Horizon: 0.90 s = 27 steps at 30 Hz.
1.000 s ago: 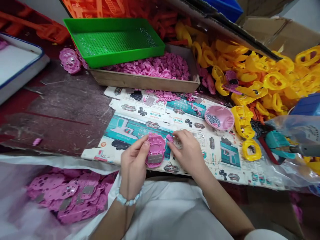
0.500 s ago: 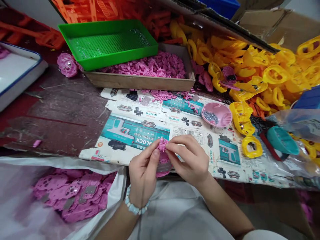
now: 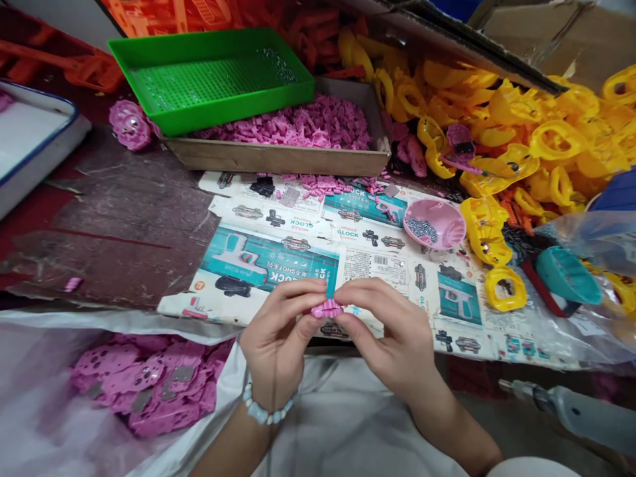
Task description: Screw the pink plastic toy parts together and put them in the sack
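Between both hands, above the near edge of the printed cardboard sheet (image 3: 293,228), is a small pink plastic part (image 3: 328,309) with a ridged top. My left hand (image 3: 278,331), wearing a beaded bracelet (image 3: 265,412), pinches its left end between thumb and fingers. On the other end, my right hand (image 3: 390,331) grips with thumb and fingertips. Fingers cover both ends of the part. Below on the left, a white bag (image 3: 199,371) holds flat pink plastic pieces (image 3: 154,377). A pink bowl (image 3: 450,222) of small metal screws rests on the cardboard.
Behind the sheet stands a cardboard box (image 3: 278,158) of small pink parts, with a green tray (image 3: 199,79) tilted over it. Yellow plastic shells (image 3: 551,142) heap at the right, near a teal cup (image 3: 569,275). An electric screwdriver (image 3: 571,404) hangs at lower right.
The pink part has turned in my fingers and now lies sideways between both hands. The larger pink piece below it is out of sight. The screwdriver has come into view at lower right.
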{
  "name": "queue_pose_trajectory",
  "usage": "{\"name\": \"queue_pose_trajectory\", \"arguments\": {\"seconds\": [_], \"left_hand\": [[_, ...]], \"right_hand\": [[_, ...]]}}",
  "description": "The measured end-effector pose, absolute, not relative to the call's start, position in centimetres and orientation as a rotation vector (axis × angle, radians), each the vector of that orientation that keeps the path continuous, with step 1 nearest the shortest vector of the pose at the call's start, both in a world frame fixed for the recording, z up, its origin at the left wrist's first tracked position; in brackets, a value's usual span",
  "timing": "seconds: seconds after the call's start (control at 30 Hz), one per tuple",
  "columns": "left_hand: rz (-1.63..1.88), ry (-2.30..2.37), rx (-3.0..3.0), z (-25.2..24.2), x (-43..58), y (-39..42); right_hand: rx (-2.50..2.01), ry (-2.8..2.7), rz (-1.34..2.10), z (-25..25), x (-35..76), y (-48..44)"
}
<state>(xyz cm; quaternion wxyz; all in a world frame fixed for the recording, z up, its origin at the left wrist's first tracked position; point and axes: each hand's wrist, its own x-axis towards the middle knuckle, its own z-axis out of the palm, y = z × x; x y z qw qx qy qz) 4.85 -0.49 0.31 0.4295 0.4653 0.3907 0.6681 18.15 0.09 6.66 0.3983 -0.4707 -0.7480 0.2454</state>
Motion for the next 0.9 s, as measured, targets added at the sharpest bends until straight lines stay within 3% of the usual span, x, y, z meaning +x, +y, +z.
{"name": "queue_pose_trajectory", "arguments": {"seconds": [0.4,0.57,0.9], "left_hand": [[1.656,0.805,1.224,-1.0,4.4,0.0],[1.447,0.938,1.638,0.3,3.2,0.2],[1.468,0.842,2.040,0.5,2.3,1.8]], "right_hand": [[-1.132,-2.086,0.494,6.2,18.0,0.4],[-1.138,-2.078,0.514,5.9,18.3,0.3],[-1.044,-2.025,0.567,5.5,18.5,0.5]]}}
